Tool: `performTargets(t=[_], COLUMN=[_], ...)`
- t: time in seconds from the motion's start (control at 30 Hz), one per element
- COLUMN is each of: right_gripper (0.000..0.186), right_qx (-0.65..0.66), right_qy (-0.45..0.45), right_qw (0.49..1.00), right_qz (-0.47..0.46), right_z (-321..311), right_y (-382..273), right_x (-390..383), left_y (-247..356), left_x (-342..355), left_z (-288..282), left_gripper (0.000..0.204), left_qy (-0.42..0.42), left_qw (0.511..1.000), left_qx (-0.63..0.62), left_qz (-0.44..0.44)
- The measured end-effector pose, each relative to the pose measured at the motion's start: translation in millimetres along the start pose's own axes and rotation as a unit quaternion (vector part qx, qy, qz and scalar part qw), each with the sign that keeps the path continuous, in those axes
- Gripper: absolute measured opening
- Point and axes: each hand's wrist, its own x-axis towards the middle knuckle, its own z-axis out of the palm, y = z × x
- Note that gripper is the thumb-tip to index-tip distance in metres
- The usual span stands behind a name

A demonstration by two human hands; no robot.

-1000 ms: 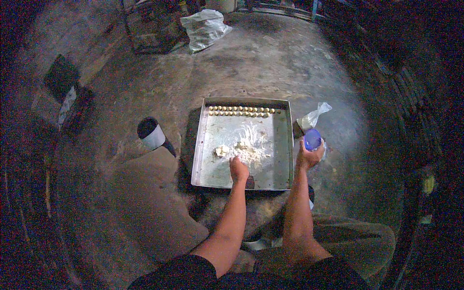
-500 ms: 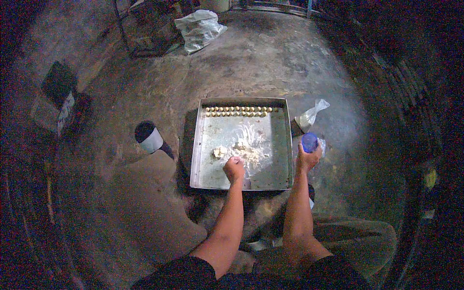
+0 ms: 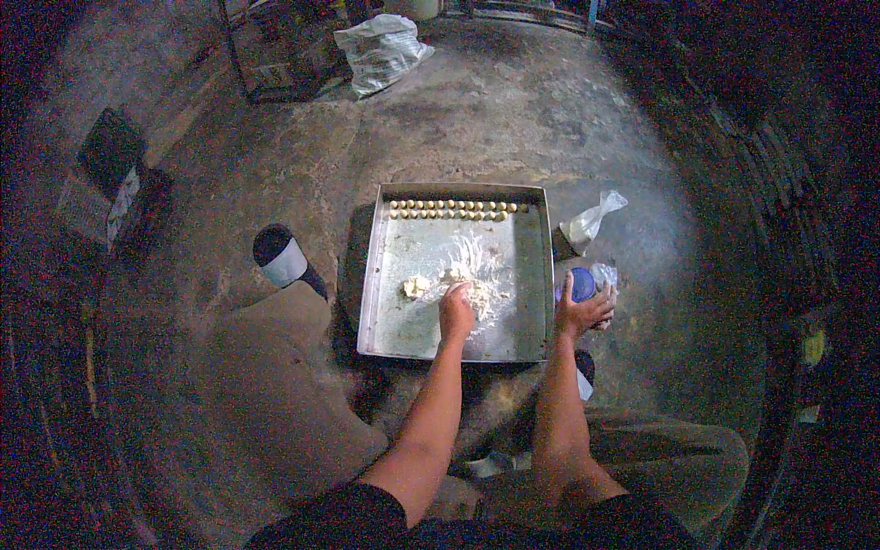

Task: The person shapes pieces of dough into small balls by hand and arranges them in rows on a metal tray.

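Observation:
My left hand (image 3: 456,313) is closed over the crumbly pale dough (image 3: 481,295) in a square metal tray (image 3: 394,321), its fingertips partly hidden. A separate lump of dough (image 3: 414,288) lies just left of it. White powder (image 3: 469,249) is smeared across the tray bottom. Two rows of small round dough balls (image 3: 449,210) line the far side. Beyond the tray's right wall, my right hand (image 3: 587,313) has its thumb and fingers spread beside a round blue container (image 3: 579,285), low near the floor.
A clear plastic bag with white contents (image 3: 587,226) stands right of the tray, and another crumpled clear plastic piece (image 3: 603,273) lies behind the blue container. My sandalled foot (image 3: 282,261) is at the left. A large whitish sack (image 3: 383,55) sits far back on the concrete floor.
My right hand has lowered the blue container toward the floor, and its fingers have spread. My left hand has shifted right and forward onto the crumbly dough.

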Motion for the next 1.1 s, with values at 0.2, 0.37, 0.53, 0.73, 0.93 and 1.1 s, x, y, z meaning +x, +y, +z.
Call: performTargets(t=[0.2,0.37,0.53,0.73,0.93,1.1], right_gripper=[0.050,0.050,0.028,0.014,0.033,0.040], right_qx=[0.116,0.055,0.213,0.236,0.168,0.115], right_qy=[-0.446,-0.563,-0.470,-0.394,-0.456,-0.482], right_qw=[0.886,0.824,0.857,0.878,0.845,0.747], right_qz=[-0.056,0.001,-0.024,-0.134,-0.223,-0.442], right_z=[19.2,23.7,43.9,61.2,100.0,121.3], right_y=[-37.1,-47.9,-66.2,-97.8,-137.3,-151.4], right_x=[-31.9,-109.2,-108.1,-70.1,-51.6,-73.4], left_y=[-9.3,-17.6,-19.1,-18.9,-27.4,-39.6], left_x=[1.5,8.1,23.9,47.7,58.8,50.4], left_z=[-18.4,-10.3,6.6,-12.3,-5.2,-12.7], left_gripper=[0.016,0.015,0.028,0.038,0.023,0.020], left_qy=[0.008,-0.044,-0.084,0.004,-0.098,0.043], left_qw=[0.978,0.994,0.983,0.995,0.991,0.992], left_qx=[0.053,0.064,-0.148,0.064,0.035,0.093], left_qz=[-0.200,-0.079,-0.072,0.077,-0.090,-0.068])
